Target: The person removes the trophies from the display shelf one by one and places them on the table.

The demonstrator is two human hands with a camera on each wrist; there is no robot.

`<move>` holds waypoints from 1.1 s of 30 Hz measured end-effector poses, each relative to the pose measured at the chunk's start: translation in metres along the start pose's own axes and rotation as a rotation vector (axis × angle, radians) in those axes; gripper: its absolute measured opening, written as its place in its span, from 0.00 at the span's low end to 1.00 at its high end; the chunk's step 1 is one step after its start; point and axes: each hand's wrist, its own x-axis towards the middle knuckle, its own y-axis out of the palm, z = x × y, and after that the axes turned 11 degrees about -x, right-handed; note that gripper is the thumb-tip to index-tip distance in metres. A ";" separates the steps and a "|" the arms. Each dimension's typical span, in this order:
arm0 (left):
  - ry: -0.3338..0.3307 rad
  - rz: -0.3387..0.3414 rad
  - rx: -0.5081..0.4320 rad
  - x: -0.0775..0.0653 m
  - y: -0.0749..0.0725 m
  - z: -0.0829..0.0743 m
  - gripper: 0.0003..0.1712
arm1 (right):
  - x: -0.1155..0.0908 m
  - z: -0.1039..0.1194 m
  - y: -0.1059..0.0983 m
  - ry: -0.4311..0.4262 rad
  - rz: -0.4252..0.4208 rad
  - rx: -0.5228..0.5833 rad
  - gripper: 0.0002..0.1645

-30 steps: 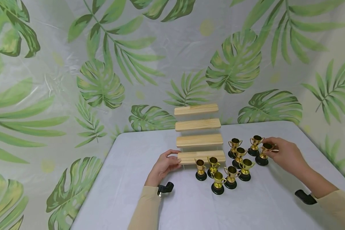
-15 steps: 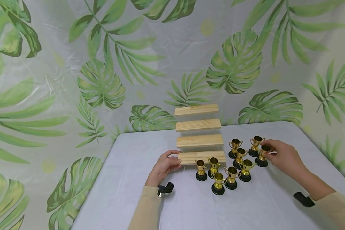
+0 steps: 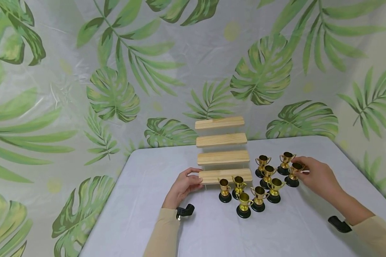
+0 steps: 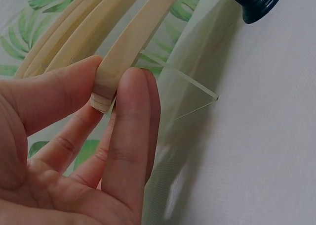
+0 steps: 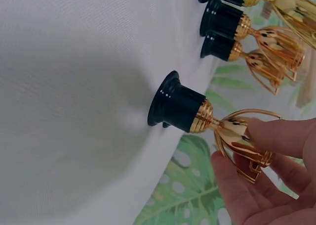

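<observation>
A tiered stand of pale wooden boards on clear supports (image 3: 223,156) stands mid-table in the head view. My left hand (image 3: 184,185) pinches the left end of its lowest board (image 4: 126,54) between thumb and fingers. At the right, my right hand (image 3: 321,177) grips a small gold trophy cup (image 3: 292,182) by its bowl, thumb on one side and fingers on the other. That trophy (image 5: 185,109) has a black base and stands upright at the tabletop. Right behind it is another trophy (image 3: 285,167). Fingers partly hide the held bowl.
Several more gold trophies with black bases stand between the stand and my right hand, among them a front one (image 3: 243,205) and a back one (image 3: 262,166). White cloth covers the table (image 3: 148,178). A leaf-patterned curtain (image 3: 186,53) hangs behind.
My right hand has shifted slightly left at the trophy, which has barely moved. The left hand stays on the lowest board; the stand and other trophies are unmoved.
</observation>
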 end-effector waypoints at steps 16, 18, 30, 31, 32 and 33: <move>0.047 -0.046 0.089 -0.002 0.001 -0.006 0.23 | 0.006 0.007 -0.010 0.023 0.076 -0.067 0.32; 0.045 -0.049 0.100 -0.002 0.002 -0.006 0.23 | 0.006 0.007 -0.013 0.019 0.057 -0.088 0.32; 0.128 -0.091 0.336 -0.014 0.001 -0.026 0.29 | 0.005 0.016 -0.038 -0.021 -0.020 -0.171 0.33; 0.151 -0.107 0.384 -0.017 0.000 -0.029 0.28 | 0.005 0.019 -0.040 -0.022 -0.023 -0.169 0.33; 0.178 -0.126 0.434 -0.019 -0.002 -0.032 0.27 | 0.004 0.021 -0.042 -0.026 -0.031 -0.165 0.33; 0.214 -0.151 0.508 -0.023 -0.003 -0.034 0.26 | 0.004 0.024 -0.043 -0.033 -0.043 -0.165 0.33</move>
